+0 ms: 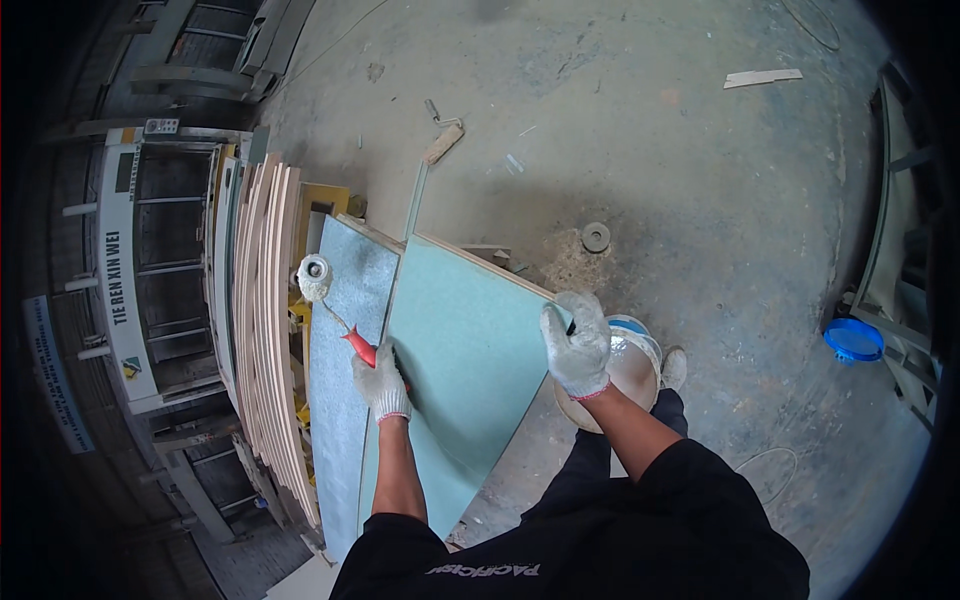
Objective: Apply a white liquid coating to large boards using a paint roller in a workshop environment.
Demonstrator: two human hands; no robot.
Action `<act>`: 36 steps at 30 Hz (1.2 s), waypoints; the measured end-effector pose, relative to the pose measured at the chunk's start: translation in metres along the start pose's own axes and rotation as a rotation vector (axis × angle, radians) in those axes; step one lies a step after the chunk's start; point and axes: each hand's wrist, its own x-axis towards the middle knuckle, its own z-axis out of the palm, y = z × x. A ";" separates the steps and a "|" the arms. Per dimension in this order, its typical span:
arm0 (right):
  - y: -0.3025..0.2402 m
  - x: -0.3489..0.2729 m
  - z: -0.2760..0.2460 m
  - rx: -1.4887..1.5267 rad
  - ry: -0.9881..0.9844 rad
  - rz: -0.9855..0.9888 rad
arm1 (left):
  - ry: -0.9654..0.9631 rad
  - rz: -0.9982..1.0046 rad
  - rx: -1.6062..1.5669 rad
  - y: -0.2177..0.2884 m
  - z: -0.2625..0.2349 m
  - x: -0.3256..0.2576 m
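My left hand (382,383), in a white knit glove, is closed round the red handle of a paint roller (314,280). The roller's white sleeve sticks out to the left, past the edge of a bluish board that looks wet (345,290). That same hand is by the near long edge of a pale green board (460,340), which lies tilted beside the bluish one. At the green board's far right corner, my gloved right hand (580,345) grips the edge, thumb on the upper face. The fingers beneath are partly hidden.
A bucket of whitish liquid (632,370) stands by my feet, partly behind my right forearm. Several boards (262,330) stand stacked at left beside machine frames (120,270). On the floor lie another roller (443,143), a round disc (595,237) and a blue lid (853,340).
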 end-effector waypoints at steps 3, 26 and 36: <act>-0.002 0.003 0.001 0.036 -0.004 -0.013 | 0.011 0.024 0.027 -0.013 0.001 0.008; -0.002 -0.014 -0.002 -0.047 0.078 0.211 | -0.063 0.282 -0.077 -0.033 -0.032 0.001; 0.105 -0.199 -0.240 -0.158 0.350 0.896 | -0.857 0.874 -0.210 -0.073 -0.093 -0.245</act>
